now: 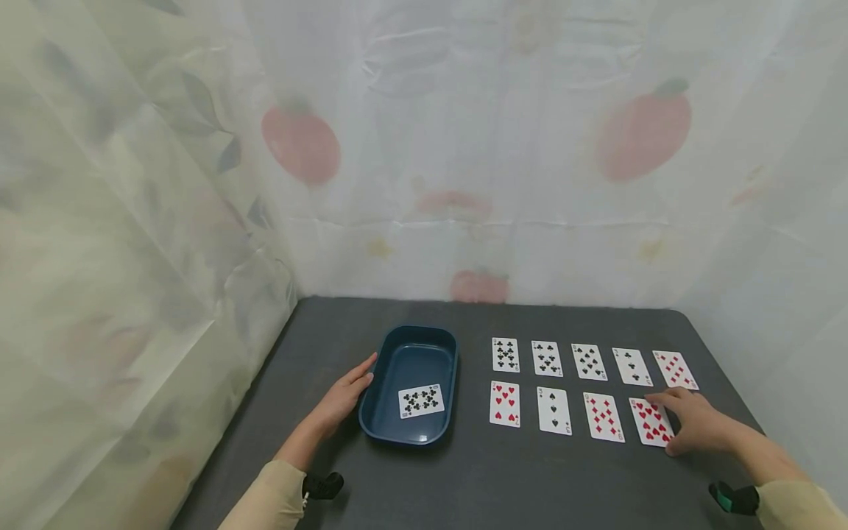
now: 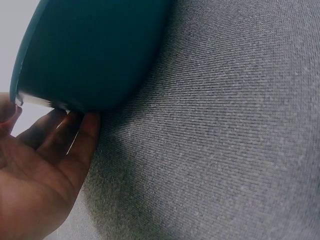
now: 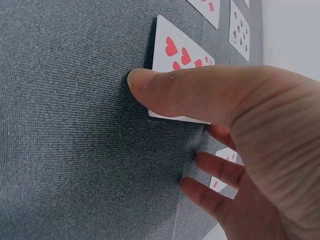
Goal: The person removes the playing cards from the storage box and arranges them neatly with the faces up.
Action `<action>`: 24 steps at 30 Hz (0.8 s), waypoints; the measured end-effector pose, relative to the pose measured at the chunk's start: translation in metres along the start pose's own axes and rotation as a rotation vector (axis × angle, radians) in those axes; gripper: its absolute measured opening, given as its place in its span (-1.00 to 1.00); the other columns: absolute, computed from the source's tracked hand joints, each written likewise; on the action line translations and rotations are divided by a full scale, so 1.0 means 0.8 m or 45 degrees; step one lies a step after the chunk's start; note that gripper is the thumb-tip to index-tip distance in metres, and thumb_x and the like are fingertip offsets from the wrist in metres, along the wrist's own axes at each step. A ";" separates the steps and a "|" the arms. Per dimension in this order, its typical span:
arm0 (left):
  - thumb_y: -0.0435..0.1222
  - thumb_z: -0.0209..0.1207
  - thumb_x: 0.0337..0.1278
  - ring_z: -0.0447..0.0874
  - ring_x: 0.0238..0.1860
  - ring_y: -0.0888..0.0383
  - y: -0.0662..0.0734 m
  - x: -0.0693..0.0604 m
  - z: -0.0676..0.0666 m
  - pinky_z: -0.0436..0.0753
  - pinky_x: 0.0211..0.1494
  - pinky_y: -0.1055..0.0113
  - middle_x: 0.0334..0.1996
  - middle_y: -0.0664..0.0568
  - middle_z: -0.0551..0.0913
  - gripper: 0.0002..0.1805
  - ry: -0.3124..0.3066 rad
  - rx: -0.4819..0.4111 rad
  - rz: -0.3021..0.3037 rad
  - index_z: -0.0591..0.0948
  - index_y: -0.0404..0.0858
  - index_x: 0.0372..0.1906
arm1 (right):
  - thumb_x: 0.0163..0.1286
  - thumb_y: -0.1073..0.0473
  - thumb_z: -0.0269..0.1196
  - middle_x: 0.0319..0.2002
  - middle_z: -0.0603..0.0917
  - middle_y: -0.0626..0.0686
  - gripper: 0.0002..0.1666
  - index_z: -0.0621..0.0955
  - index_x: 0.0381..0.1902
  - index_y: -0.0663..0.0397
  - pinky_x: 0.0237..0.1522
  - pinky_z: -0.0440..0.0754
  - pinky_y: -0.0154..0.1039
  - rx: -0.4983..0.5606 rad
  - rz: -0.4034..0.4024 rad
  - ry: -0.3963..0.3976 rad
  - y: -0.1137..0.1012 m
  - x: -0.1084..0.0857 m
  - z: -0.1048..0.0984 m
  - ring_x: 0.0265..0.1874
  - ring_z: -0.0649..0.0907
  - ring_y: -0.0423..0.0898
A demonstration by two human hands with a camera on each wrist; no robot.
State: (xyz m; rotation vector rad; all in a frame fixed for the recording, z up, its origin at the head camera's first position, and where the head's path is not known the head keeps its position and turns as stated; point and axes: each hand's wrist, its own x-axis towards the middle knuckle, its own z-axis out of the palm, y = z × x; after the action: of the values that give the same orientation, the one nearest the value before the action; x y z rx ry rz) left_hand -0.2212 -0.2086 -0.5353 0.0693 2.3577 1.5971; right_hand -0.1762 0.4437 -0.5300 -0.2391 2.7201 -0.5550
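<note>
My left hand [image 1: 341,399] is at the left side of a dark blue rectangular tray [image 1: 453,368], its straight fingers touching the outer wall [image 2: 100,60] below the rim. Inside the tray lies one clubs playing card [image 1: 421,401], face up. Over on the right, my right hand [image 1: 698,425] spans a hearts playing card [image 1: 652,423] at the right end of the near row, thumb at its near edge and index finger at its far edge. The right wrist view shows the thumb [image 3: 185,92] across this card [image 3: 175,52], hiding part of it; the other fingers are off it.
Right of the tray, several face-up cards form two rows, among them a hearts seven [image 1: 505,404], a spades card [image 1: 554,411] and two diamonds cards [image 1: 603,417]. A printed curtain [image 1: 464,147] hangs behind the dark grey table [image 1: 517,482] and along both sides.
</note>
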 end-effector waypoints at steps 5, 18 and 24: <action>-0.05 -0.10 0.65 -0.12 0.62 -0.10 0.000 0.000 0.000 0.00 0.55 -0.19 0.64 0.00 0.01 -0.40 -0.004 0.005 0.007 0.15 0.10 0.64 | -0.13 0.12 0.65 0.20 0.34 0.55 -0.01 0.53 0.29 0.27 0.07 0.34 0.57 -0.004 -0.002 0.009 0.000 0.001 0.001 0.15 0.29 0.59; -0.11 -0.09 0.65 -0.12 0.62 -0.13 0.003 0.000 0.001 0.00 0.54 -0.22 0.63 -0.04 0.02 -0.41 -0.002 -0.001 0.031 0.17 0.06 0.64 | 0.06 -0.04 0.58 0.15 0.46 0.52 -0.04 0.51 0.31 0.35 0.01 0.48 0.46 -0.094 -0.144 0.241 -0.038 0.010 -0.008 0.10 0.47 0.50; -0.11 -0.09 0.65 -0.10 0.61 -0.14 0.001 0.002 0.001 0.00 0.54 -0.21 0.63 -0.06 0.04 -0.41 0.018 0.037 0.038 0.17 0.02 0.64 | 0.21 0.03 0.50 0.24 0.47 0.42 -0.15 0.50 0.37 0.27 0.10 0.48 0.40 -0.099 -0.279 0.325 -0.101 0.027 -0.007 0.21 0.45 0.44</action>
State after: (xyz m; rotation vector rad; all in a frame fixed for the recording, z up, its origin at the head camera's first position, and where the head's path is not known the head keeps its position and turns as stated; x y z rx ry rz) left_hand -0.2228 -0.2072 -0.5353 0.0998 2.4018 1.5817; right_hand -0.1906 0.3676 -0.4989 -0.5243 2.9870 -0.5738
